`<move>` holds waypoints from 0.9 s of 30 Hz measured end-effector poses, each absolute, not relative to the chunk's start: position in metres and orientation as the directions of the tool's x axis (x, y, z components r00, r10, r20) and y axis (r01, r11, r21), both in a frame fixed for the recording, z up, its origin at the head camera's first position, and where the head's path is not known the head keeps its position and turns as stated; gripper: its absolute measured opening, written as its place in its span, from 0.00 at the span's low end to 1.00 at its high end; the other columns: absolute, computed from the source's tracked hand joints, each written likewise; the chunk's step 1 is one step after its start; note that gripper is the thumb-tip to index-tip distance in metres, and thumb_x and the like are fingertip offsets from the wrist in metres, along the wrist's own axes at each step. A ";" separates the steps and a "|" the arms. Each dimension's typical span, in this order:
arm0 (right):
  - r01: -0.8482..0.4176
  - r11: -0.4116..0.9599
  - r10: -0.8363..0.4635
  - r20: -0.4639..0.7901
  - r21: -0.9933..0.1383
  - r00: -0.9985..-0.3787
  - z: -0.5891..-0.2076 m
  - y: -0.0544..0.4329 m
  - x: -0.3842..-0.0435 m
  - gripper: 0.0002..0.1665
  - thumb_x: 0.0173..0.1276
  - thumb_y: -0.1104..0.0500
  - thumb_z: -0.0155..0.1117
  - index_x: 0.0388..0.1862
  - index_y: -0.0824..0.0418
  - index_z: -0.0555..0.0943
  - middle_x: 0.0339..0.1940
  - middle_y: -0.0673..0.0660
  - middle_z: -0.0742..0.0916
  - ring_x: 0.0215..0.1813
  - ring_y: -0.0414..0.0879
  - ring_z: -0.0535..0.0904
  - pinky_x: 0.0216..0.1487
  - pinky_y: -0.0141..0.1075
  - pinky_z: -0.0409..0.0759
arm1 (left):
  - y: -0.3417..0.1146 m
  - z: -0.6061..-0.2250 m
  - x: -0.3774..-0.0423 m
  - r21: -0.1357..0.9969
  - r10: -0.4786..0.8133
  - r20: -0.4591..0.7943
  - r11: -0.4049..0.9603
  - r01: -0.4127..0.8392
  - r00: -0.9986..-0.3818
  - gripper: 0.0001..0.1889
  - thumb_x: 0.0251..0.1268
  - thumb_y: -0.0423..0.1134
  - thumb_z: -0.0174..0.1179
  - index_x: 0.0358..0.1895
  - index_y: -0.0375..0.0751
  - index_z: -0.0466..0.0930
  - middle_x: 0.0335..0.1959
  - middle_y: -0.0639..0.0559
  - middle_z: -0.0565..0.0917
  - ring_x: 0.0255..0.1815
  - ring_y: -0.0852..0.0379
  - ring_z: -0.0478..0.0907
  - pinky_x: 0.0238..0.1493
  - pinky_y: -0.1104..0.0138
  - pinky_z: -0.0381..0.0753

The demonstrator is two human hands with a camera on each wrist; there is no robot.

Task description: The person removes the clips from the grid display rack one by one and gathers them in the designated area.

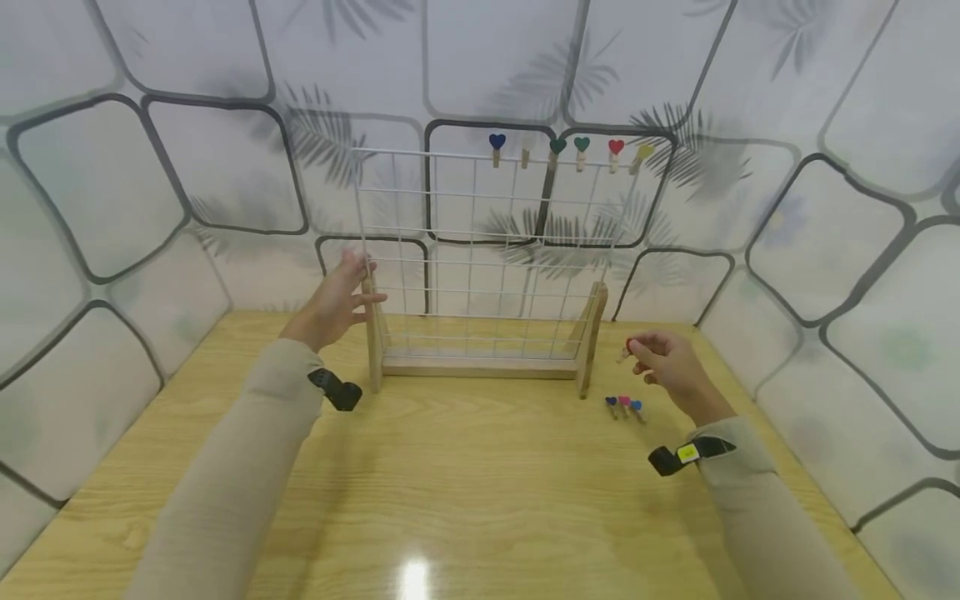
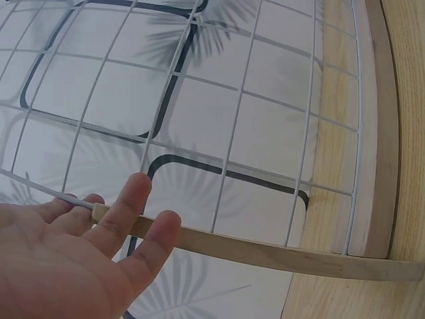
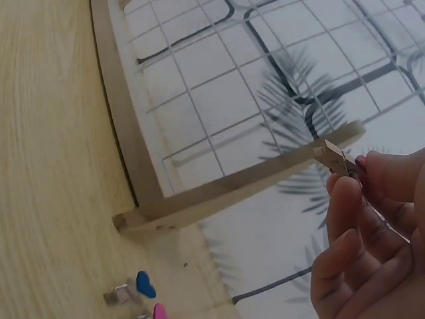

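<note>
Beige sleeves (image 1: 232,458) overhang a wood-grain table (image 1: 480,492), its rack (image 1: 480,367) before leaf-patterned walls (image 1: 495,50).

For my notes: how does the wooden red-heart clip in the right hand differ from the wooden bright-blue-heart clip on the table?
The wooden red-heart clip is pinched by the right hand; the wooden bright-blue-heart clip lies on the wood-grain table. The red-heart clip is apart from other clips; the bright-blue-heart one lies beside a pink-heart wooden clip. Both have hearts.
</note>
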State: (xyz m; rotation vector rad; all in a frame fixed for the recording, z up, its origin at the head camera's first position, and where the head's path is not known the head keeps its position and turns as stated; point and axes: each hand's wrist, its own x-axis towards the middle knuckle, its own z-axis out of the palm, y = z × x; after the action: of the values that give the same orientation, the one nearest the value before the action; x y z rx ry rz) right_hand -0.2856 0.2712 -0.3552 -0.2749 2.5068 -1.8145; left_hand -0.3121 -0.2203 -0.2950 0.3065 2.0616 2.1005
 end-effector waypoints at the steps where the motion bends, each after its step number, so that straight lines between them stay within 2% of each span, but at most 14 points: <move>1: -0.115 0.314 -0.154 0.068 -0.942 -0.986 -0.358 0.275 -0.284 0.16 0.75 0.52 0.57 0.47 0.65 0.77 0.37 0.44 0.83 0.33 0.40 0.78 0.31 0.32 0.77 | -0.221 -0.294 -0.312 1.000 0.277 0.019 -0.022 0.013 -0.961 0.40 0.73 0.65 0.21 0.77 0.45 0.24 0.79 0.48 0.32 0.74 0.36 0.51 0.71 0.40 0.45; 5: -0.101 0.346 -0.128 0.060 -0.933 -0.990 -0.370 0.284 -0.282 0.09 0.75 0.52 0.58 0.42 0.55 0.80 0.35 0.44 0.83 0.32 0.40 0.78 0.31 0.33 0.78 | -0.225 -0.290 -0.309 1.000 0.272 0.015 -0.028 0.007 -0.962 0.43 0.72 0.67 0.22 0.77 0.41 0.26 0.79 0.46 0.32 0.74 0.35 0.50 0.71 0.42 0.46; 8: -0.089 0.347 -0.128 0.047 -0.934 -0.991 -0.377 0.290 -0.282 0.07 0.74 0.52 0.59 0.39 0.52 0.82 0.35 0.45 0.84 0.32 0.40 0.79 0.30 0.34 0.78 | -0.226 -0.290 -0.305 1.000 0.238 0.008 -0.028 0.001 -0.971 0.44 0.71 0.67 0.21 0.77 0.39 0.27 0.79 0.44 0.33 0.74 0.35 0.51 0.71 0.44 0.49; 11: -0.078 0.385 -0.132 0.029 -0.920 -0.991 -0.382 0.295 -0.282 0.10 0.74 0.52 0.59 0.41 0.56 0.82 0.36 0.48 0.85 0.32 0.40 0.79 0.31 0.35 0.79 | -0.228 -0.289 -0.300 1.000 0.193 0.007 -0.029 0.002 -0.981 0.43 0.72 0.66 0.20 0.77 0.38 0.28 0.79 0.42 0.35 0.73 0.36 0.53 0.70 0.47 0.54; 13: -0.068 0.426 -0.128 0.014 -0.902 -0.992 -0.385 0.299 -0.282 0.14 0.74 0.51 0.59 0.45 0.61 0.81 0.38 0.50 0.85 0.34 0.42 0.79 0.32 0.37 0.79 | -0.228 -0.287 -0.299 0.999 0.174 0.016 -0.032 0.010 -0.985 0.41 0.72 0.65 0.20 0.77 0.41 0.24 0.79 0.41 0.36 0.73 0.36 0.53 0.70 0.48 0.55; 16: -0.049 0.479 -0.118 -0.009 -0.876 -0.993 -0.390 0.308 -0.282 0.22 0.75 0.50 0.58 0.50 0.70 0.78 0.39 0.53 0.84 0.35 0.43 0.78 0.33 0.38 0.79 | -0.228 -0.284 -0.297 0.999 0.136 0.042 -0.018 0.040 -0.990 0.41 0.73 0.64 0.20 0.78 0.39 0.28 0.79 0.41 0.38 0.74 0.37 0.52 0.71 0.48 0.55; 19: -0.021 0.511 -0.110 -0.041 -0.859 -0.993 -0.398 0.318 -0.282 0.28 0.74 0.49 0.58 0.53 0.75 0.76 0.41 0.56 0.83 0.36 0.44 0.78 0.34 0.38 0.79 | -0.226 -0.282 -0.298 0.995 0.088 0.068 0.067 0.074 -0.994 0.41 0.74 0.65 0.22 0.78 0.37 0.36 0.79 0.42 0.42 0.75 0.41 0.50 0.71 0.49 0.55; 20: -0.012 0.522 -0.106 -0.050 -0.853 -0.993 -0.401 0.321 -0.282 0.28 0.75 0.49 0.57 0.54 0.75 0.75 0.42 0.57 0.83 0.36 0.44 0.78 0.34 0.38 0.79 | -0.224 -0.281 -0.299 0.993 0.081 0.072 0.090 0.079 -0.994 0.42 0.73 0.65 0.22 0.78 0.35 0.40 0.79 0.43 0.43 0.76 0.42 0.49 0.71 0.49 0.55; 23: 0.016 0.562 -0.089 -0.079 -0.827 -0.993 -0.410 0.329 -0.283 0.27 0.75 0.51 0.57 0.55 0.76 0.75 0.42 0.59 0.83 0.38 0.46 0.78 0.34 0.38 0.79 | -0.220 -0.279 -0.302 0.987 0.089 0.072 0.140 0.084 -0.993 0.43 0.73 0.66 0.23 0.78 0.36 0.40 0.79 0.43 0.43 0.77 0.44 0.45 0.71 0.49 0.54; 27: 0.044 0.592 -0.078 -0.112 -0.805 -0.991 -0.420 0.334 -0.283 0.23 0.76 0.55 0.56 0.55 0.76 0.76 0.41 0.57 0.85 0.37 0.45 0.79 0.30 0.36 0.78 | -0.216 -0.279 -0.305 0.993 0.129 0.062 0.091 0.074 -0.990 0.44 0.72 0.68 0.24 0.78 0.37 0.37 0.79 0.43 0.41 0.78 0.45 0.41 0.72 0.48 0.51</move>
State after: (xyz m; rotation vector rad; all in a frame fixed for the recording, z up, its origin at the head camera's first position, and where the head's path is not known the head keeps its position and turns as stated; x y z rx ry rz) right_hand -0.2831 0.3339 -0.4202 -0.0286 2.6809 -1.3602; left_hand -0.3051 -0.2156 -0.2792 0.2132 2.2891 2.0801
